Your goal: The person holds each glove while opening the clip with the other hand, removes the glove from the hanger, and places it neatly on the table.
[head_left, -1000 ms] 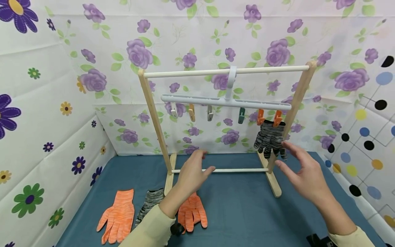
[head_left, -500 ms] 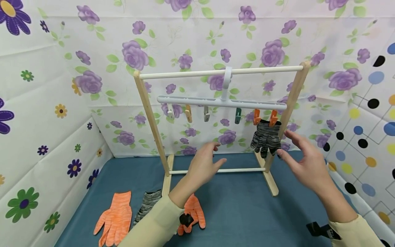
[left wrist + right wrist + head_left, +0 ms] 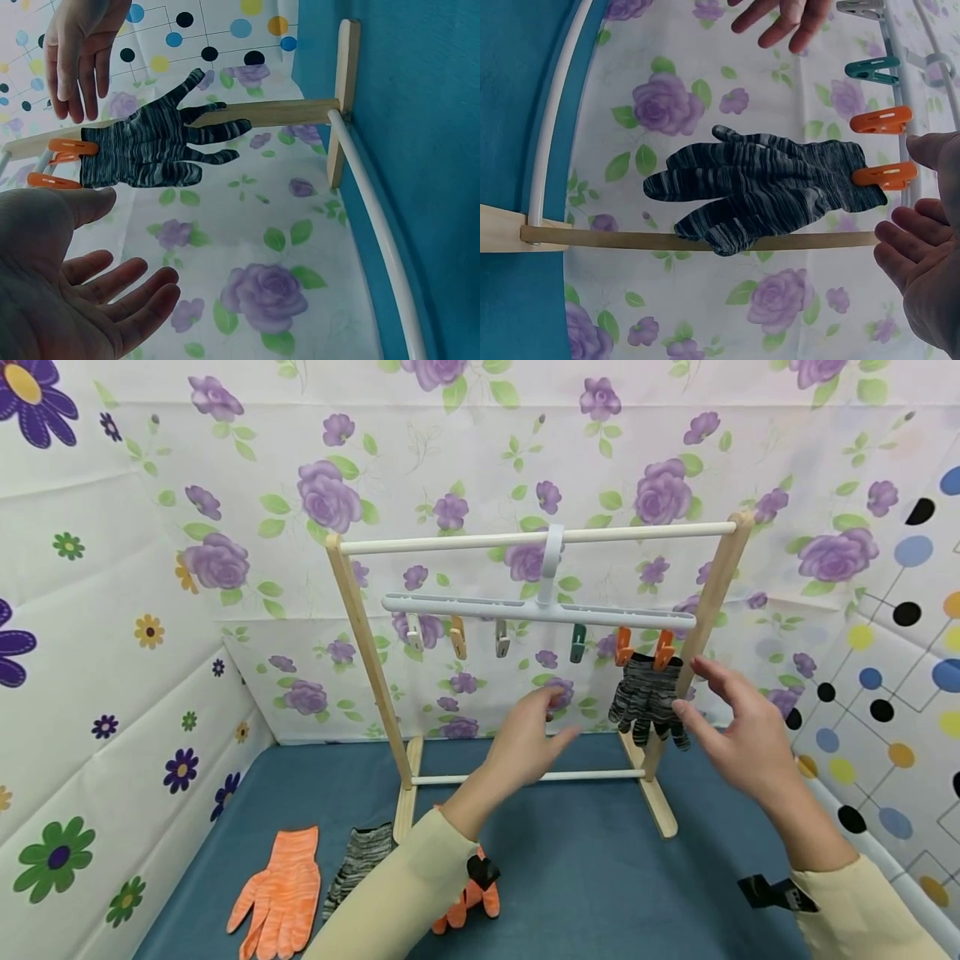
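A grey-and-black knit glove (image 3: 647,697) hangs fingers down at the right end of a white hanger (image 3: 480,607). One orange clip (image 3: 664,649) bites its cuff; whether the other orange clip (image 3: 623,646) also pinches the cuff's edge I cannot tell. My right hand (image 3: 738,735) is just right of the glove, thumb and fingers apart, holding nothing; in the right wrist view the hand (image 3: 930,255) is beside the clipped cuff. Left of the glove is my left hand (image 3: 525,739), fingers spread, holding nothing; in the left wrist view the hand (image 3: 75,277) is palm up below it.
The hanger hooks over the top rod (image 3: 450,541) of a wooden rack (image 3: 367,652). A green clip (image 3: 578,643) and several paler clips hang from it. On the blue cloth lie an orange glove (image 3: 281,889), another grey glove (image 3: 362,860) and a second orange glove (image 3: 487,893), partly behind my left sleeve.
My left hand has moved right and upward toward the hanging glove. My right hand has shifted slightly and stays beside the glove. The view has turned a little to the right.
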{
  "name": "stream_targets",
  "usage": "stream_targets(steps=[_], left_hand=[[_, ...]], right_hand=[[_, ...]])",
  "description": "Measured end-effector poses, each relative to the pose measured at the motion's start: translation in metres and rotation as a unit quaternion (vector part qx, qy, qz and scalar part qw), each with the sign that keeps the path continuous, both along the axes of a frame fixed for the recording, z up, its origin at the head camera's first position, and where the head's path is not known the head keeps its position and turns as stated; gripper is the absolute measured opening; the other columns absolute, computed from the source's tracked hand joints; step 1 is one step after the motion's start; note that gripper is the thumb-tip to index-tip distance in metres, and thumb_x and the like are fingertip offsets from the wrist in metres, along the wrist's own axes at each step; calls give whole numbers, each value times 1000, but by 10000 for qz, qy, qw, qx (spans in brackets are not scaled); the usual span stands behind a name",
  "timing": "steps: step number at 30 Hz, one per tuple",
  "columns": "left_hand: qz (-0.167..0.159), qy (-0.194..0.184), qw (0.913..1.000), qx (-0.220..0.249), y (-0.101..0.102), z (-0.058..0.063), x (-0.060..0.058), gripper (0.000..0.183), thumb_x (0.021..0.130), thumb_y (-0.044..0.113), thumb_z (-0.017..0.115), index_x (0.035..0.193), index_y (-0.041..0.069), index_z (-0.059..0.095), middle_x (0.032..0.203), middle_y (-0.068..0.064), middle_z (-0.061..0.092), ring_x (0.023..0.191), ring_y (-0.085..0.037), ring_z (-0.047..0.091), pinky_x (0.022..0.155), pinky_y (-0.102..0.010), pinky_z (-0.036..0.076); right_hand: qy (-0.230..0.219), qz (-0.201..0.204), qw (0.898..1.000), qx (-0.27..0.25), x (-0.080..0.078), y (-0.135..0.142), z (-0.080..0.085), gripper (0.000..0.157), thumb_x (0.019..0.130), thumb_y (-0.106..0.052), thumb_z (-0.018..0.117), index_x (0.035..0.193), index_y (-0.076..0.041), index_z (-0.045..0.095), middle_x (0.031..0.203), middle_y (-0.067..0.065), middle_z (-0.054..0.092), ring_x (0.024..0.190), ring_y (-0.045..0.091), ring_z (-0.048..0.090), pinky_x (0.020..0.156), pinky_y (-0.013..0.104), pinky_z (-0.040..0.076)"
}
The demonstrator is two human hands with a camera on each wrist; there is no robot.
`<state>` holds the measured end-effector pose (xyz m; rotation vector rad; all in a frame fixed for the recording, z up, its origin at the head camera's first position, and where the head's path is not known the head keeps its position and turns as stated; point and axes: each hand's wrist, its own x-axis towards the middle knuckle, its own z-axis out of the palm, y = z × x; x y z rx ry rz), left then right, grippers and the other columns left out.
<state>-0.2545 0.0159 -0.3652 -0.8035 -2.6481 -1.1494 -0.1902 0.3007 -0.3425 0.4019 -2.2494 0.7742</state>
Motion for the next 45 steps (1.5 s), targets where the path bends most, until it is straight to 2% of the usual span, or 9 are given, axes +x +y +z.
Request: stream_targets(steps=[5,11,18,24,28,31,33,38,45], left_hand=[[-152,-183,9993,301,15,4,-8,57,104,28,73,155,11,52,141,-6,63,124,-23,64,100,-38,55],[-457,-501,9950,731,35,11,-19,61,107,30,69,160,11,46,150,-10,59,132,-27,61,100,-40,55],[-821,-989,9833,1286,59,13,-32,62,108,31,66,163,15,43,157,-7,53,142,-26,53,106,-40,52],[-857,-1315,9743,1616,75,13,-41,62,108,32,67,162,13,43,152,-5,57,139,-23,56,105,-38,53],[-944,-1242,9724,1736,81,10,-46,52,108,31,66,154,9,54,139,-7,65,127,-20,64,99,-34,55],[-1068,-1086,9714,1820,83,9,-49,39,109,27,65,143,9,64,129,-6,70,117,-16,67,94,-30,56],[-1159,-1010,9704,1865,83,9,-49,33,109,25,64,137,9,68,124,-5,72,111,-14,67,91,-29,55],[-1339,-985,9695,1803,80,10,-47,26,111,26,61,129,9,71,120,-4,73,105,-10,66,85,-27,54],[-1461,-1165,9657,1806,76,10,-42,25,111,27,60,127,11,71,118,0,72,104,-7,64,84,-27,52]], right_hand=[[15,-38,10000,-37,-6,-1,4,63,99,-15,78,157,-9,53,151,17,58,135,44,56,116,32,41],[105,67,9998,-136,-14,-3,12,62,100,-16,77,157,-10,53,150,17,59,135,43,57,109,10,32],[273,229,9992,-170,-17,-6,15,61,98,-9,78,154,-3,54,147,21,60,133,44,58,108,9,33],[130,173,9995,-222,-16,-8,18,60,100,-12,76,156,-6,53,148,18,60,136,42,57,114,23,40],[105,188,9993,-306,-16,-7,19,60,100,-12,76,156,-6,53,147,21,60,134,44,57,113,47,45],[101,189,9992,-342,-17,-8,19,59,101,-12,76,155,-5,53,146,22,61,133,44,58,110,54,45],[65,167,9992,-354,-18,-8,19,59,101,-13,75,155,-6,53,146,21,61,133,43,59,112,47,46],[-181,150,9987,-449,-18,-9,19,58,104,-21,73,156,-7,52,147,18,61,133,40,59,108,13,40],[-408,419,9955,-746,-22,-12,17,58,105,-20,71,157,-4,50,146,24,60,132,44,59,103,10,41]])
